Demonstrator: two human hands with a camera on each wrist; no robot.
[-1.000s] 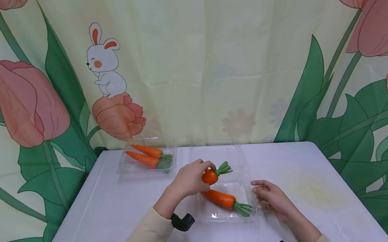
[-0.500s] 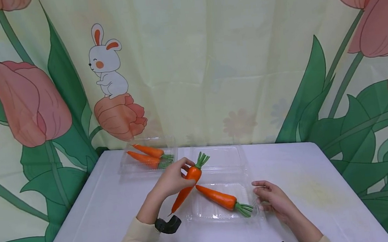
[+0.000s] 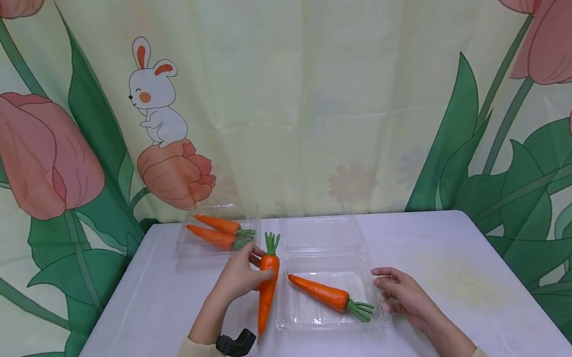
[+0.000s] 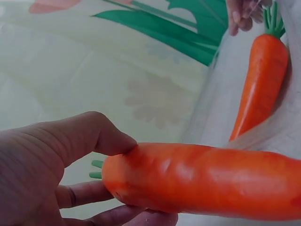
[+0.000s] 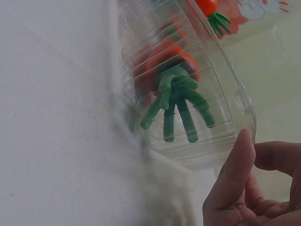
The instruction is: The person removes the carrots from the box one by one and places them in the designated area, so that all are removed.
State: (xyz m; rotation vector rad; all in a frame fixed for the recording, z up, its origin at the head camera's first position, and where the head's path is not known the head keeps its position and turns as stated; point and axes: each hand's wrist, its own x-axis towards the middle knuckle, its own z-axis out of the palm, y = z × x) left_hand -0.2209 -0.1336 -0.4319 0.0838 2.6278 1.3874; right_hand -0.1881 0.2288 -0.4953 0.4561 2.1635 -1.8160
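In the head view, my left hand [image 3: 240, 274] grips an orange carrot [image 3: 267, 288] near its thick end. Its green stems point away and its tip toward me, just left of a hinged clear plastic container [image 3: 291, 324]. The left wrist view shows the thumb and fingers on opposite sides of this carrot [image 4: 207, 179]. A second carrot [image 3: 324, 293] lies slanted inside the container's near half, stems to the right. At the container's right edge my right hand [image 3: 403, 296] pinches the rim; the thumb [image 5: 235, 169] overlaps the rim in the right wrist view.
A second clear container [image 3: 182, 250] with two carrots [image 3: 216, 233] stands at the back left of the white table [image 3: 431, 324]. The nearer container's lid [image 3: 318, 232] lies folded back. A printed curtain [image 3: 279, 99] hangs behind the table.
My left hand has brought its carrot from over the container leftward and toward me, turning it so the stems point away. The right hand has stayed at the container's right edge.
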